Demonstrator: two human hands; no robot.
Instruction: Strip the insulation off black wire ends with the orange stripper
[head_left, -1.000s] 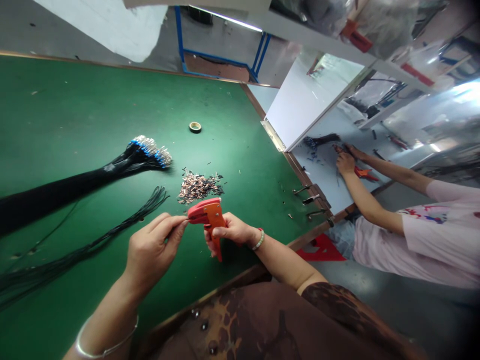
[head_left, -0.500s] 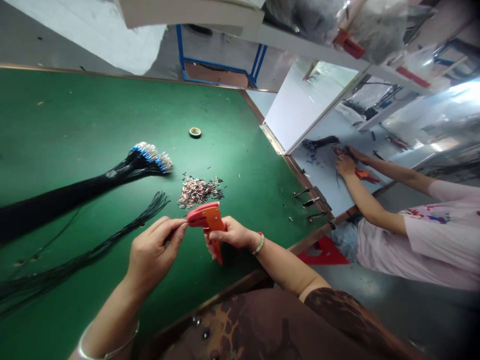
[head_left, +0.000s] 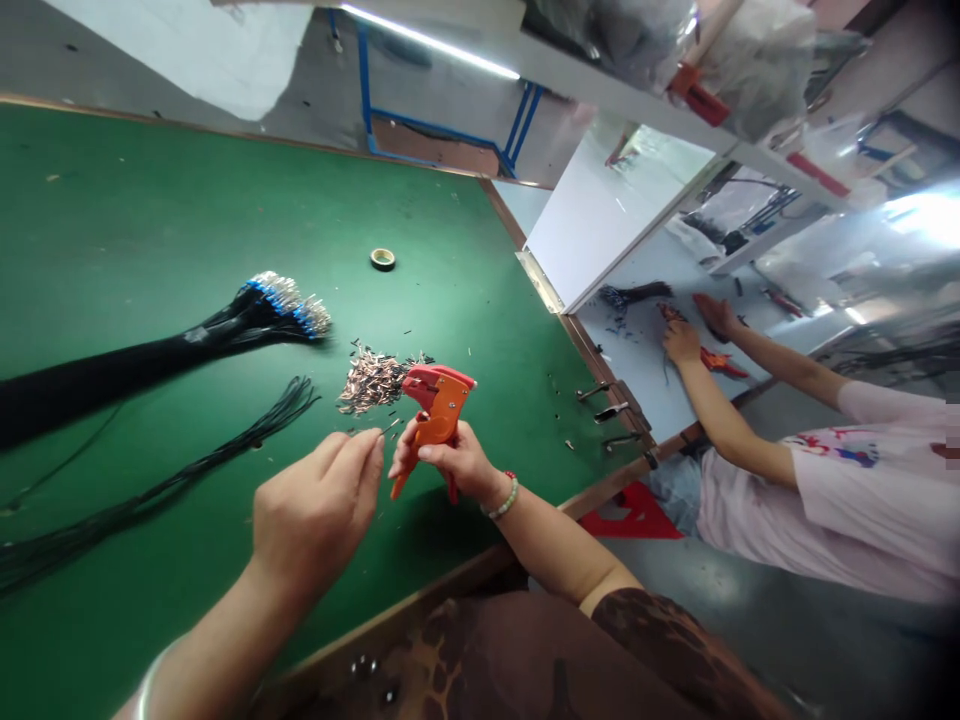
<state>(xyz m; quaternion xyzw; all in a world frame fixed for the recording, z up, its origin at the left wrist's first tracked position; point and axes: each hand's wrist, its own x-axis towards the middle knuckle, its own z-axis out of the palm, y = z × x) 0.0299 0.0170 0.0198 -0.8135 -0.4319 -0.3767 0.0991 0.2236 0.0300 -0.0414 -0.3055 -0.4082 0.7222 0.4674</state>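
An orange-red plastic wire stripper (head_left: 439, 410) is gripped firmly by the right hand (head_left: 457, 462), just beside a heap of copper-coloured wire offcuts (head_left: 371, 382). The left hand (head_left: 319, 515) is pinched, seemingly on a thin wire, though this is hard to make out. Left of the stripper, a black wire bundle with blue-collared metal terminals (head_left: 255, 310) lies finished-looking; a looser bundle of thin black wires (head_left: 210, 470) shows no terminals, its far end cut off by the frame.
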